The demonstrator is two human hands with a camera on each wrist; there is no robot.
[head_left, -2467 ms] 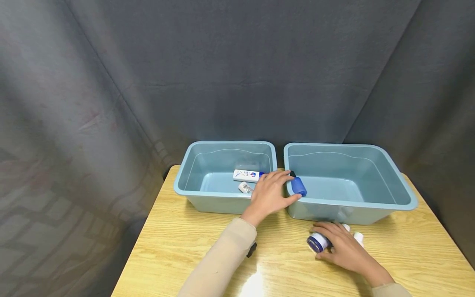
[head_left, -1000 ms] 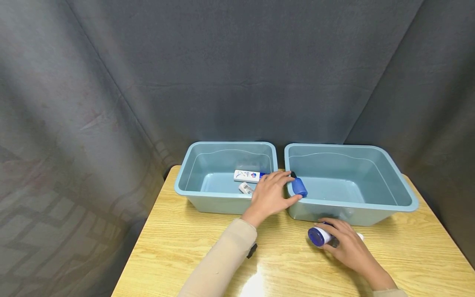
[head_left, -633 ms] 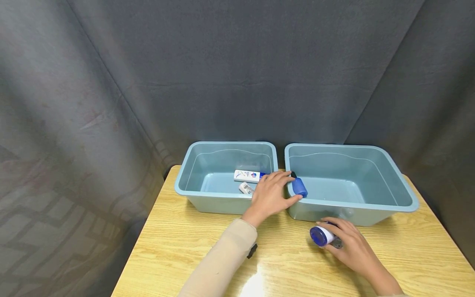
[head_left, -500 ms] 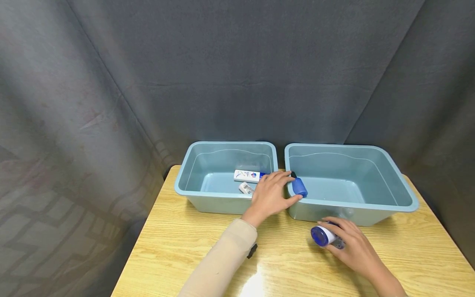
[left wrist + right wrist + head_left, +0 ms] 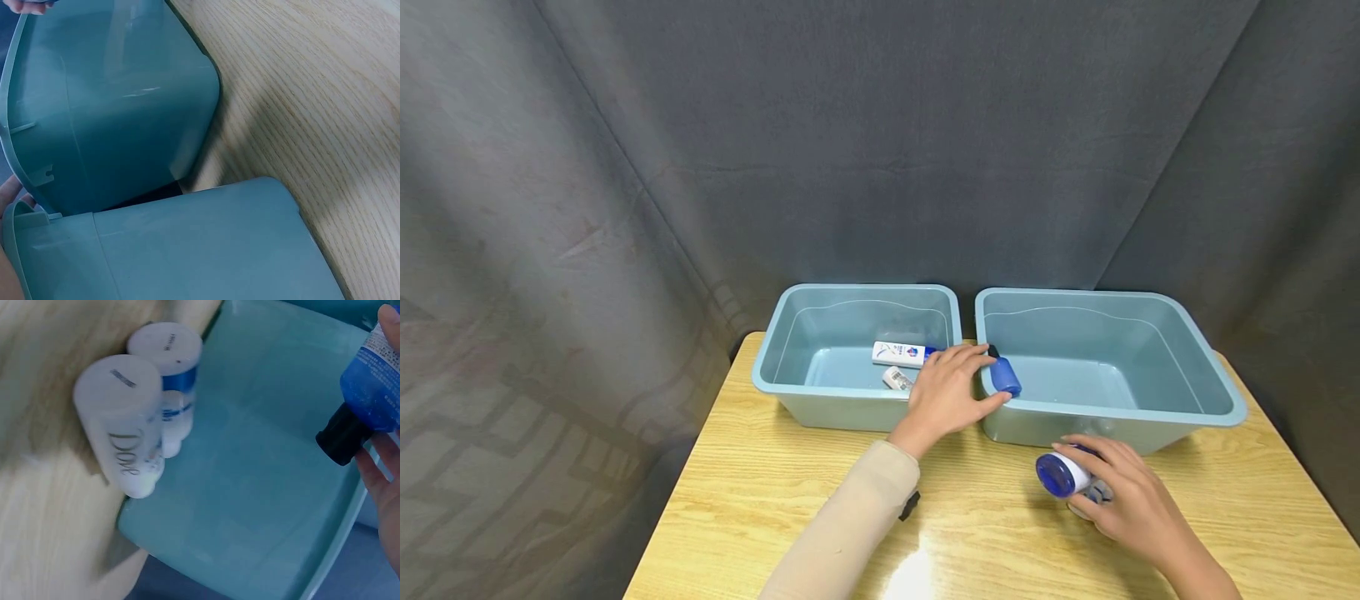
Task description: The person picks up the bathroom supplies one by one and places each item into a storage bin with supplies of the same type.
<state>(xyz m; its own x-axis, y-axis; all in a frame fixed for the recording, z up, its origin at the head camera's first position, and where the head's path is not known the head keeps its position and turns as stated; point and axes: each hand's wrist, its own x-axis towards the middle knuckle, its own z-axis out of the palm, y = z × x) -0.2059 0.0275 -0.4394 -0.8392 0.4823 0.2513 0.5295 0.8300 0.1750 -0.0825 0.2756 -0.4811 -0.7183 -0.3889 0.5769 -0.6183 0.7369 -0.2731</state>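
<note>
In the head view my left hand (image 5: 943, 396) reaches over the left rim of the right-hand bin (image 5: 1112, 412). Its thumb and fingers grip a blue bottle with a black cap (image 5: 1006, 378). My right hand (image 5: 1127, 496) holds another blue bottle (image 5: 1057, 475) in front of that bin, its base tipped towards me. The right wrist view shows this bottle's white label and black cap (image 5: 342, 435). There, a white Dove bottle (image 5: 122, 425) and a white bottle with a blue band (image 5: 178, 369) lie on the table, apart from the hand. My left hand mostly falls outside the left wrist view.
The left-hand bin (image 5: 842, 392) holds a white bottle with a blue cap (image 5: 899, 353) and a small white bottle (image 5: 897, 379). A narrow gap separates the bins. They stand at the back of the wooden table (image 5: 752, 500), before a grey curtain (image 5: 880, 150).
My right hand has raised its blue bottle off the table, tipped the base towards me and shifted slightly right. My left hand has stayed in place.
</note>
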